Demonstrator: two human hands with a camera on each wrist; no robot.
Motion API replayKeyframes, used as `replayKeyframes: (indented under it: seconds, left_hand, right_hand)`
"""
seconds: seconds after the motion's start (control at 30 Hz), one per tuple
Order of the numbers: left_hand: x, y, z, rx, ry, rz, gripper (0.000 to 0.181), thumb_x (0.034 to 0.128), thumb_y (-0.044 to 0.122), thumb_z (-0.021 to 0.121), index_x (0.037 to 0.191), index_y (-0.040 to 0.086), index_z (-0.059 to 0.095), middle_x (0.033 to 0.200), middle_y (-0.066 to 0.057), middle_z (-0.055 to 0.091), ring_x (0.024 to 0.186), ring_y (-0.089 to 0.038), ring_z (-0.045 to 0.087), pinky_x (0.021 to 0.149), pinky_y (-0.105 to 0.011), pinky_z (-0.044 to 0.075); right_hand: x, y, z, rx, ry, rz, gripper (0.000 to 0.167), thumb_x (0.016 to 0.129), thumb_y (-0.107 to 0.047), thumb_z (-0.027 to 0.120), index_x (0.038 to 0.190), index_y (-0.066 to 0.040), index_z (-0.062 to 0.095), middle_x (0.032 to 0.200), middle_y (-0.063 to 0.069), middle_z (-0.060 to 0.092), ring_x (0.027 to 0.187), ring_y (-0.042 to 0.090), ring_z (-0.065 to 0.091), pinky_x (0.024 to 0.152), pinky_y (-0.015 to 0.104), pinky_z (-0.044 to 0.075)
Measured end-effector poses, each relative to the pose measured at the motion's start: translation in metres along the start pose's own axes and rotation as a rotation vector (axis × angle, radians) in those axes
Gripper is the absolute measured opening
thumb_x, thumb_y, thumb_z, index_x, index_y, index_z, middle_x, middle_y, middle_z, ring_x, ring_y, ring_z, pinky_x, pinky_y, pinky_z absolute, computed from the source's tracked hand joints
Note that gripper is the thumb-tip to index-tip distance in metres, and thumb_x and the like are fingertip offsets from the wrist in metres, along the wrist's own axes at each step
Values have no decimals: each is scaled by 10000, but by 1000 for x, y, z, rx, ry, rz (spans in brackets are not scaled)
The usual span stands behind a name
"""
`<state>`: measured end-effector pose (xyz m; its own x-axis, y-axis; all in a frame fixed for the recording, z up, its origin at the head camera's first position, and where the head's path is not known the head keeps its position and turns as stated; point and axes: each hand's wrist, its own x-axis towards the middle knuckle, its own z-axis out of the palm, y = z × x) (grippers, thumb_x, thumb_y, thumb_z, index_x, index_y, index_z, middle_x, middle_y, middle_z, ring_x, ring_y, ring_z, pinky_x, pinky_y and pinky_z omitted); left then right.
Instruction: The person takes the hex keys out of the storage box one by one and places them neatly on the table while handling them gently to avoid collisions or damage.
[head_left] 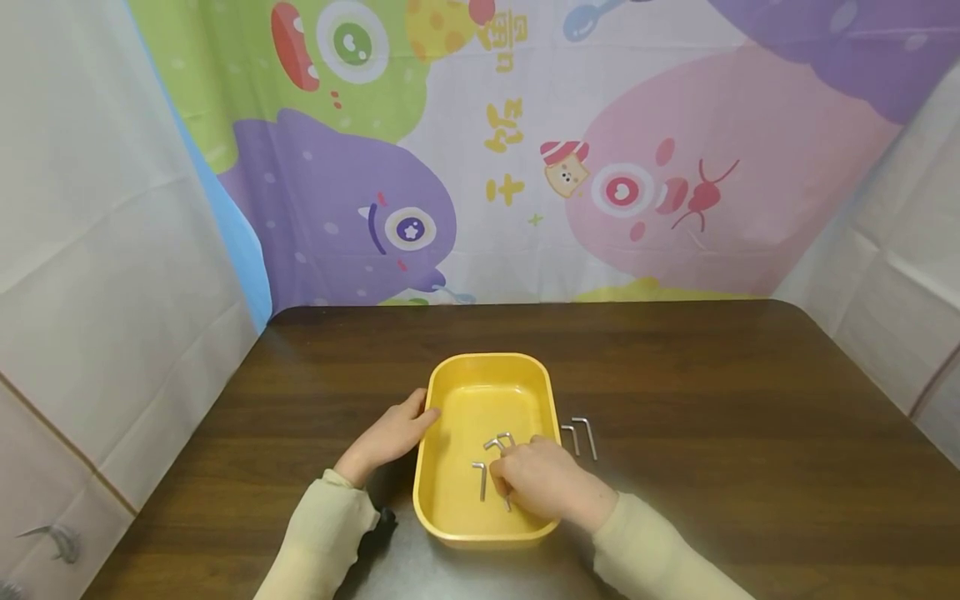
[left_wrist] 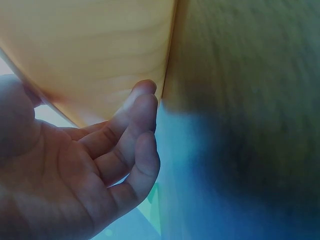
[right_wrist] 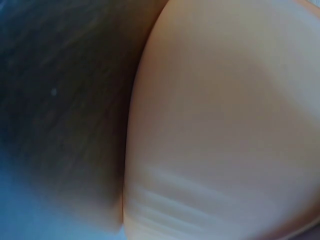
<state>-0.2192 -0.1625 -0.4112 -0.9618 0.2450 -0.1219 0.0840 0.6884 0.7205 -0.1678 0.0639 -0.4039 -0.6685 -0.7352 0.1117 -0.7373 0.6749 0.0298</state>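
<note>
A yellow rectangular tray with rounded corners is on the table. My left hand grips its left wall, thumb over the rim and fingers along the outside, as the left wrist view also shows. My right hand is down inside the tray at its right side, fingers curled over several L-shaped hex keys. One hex key lies just left of the fingertips; the bent ends of others show beyond them. Whether the fingers pinch a key is hidden. The right wrist view shows only the tray's outer wall and the table.
Two more hex keys lie on the dark wooden table, close to the tray's right side. A cartoon-printed cloth hangs behind the table, and pale cloths hang at both sides. A small black object is beside the left sleeve.
</note>
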Motion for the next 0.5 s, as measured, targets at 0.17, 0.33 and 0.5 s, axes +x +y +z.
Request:
replayKeyframes:
  seconds: [0.17,0.33,0.5]
  left_hand:
    - [0,0,0,-14,-8,1,357,941,276,438,1237,77,443,887,-58,614,733,-135,565,724,-331,447]
    - [-1,0,0,-22,-11,-4,377,940,285,440,1254,78,437,920,-63,622,749,-139,574,744,-342,452]
    - [-1,1,0,-15,-10,-7,387,938,287,441,1264,79,432,929,-68,628,757,-141,580,754,-351,457]
  right_hand:
    - [1,1,2,7,19,2,169,742,-175,660,667,-217,515,649,-108,498,590,71,506,556,243,326]
    - [2,3,1,56,31,-1,163,721,-141,641,683,-202,494,655,-105,474,578,75,482,548,252,347]
    - [2,6,-1,157,50,-1,177,679,-111,642,687,-184,480,653,-104,431,554,72,417,512,228,336]
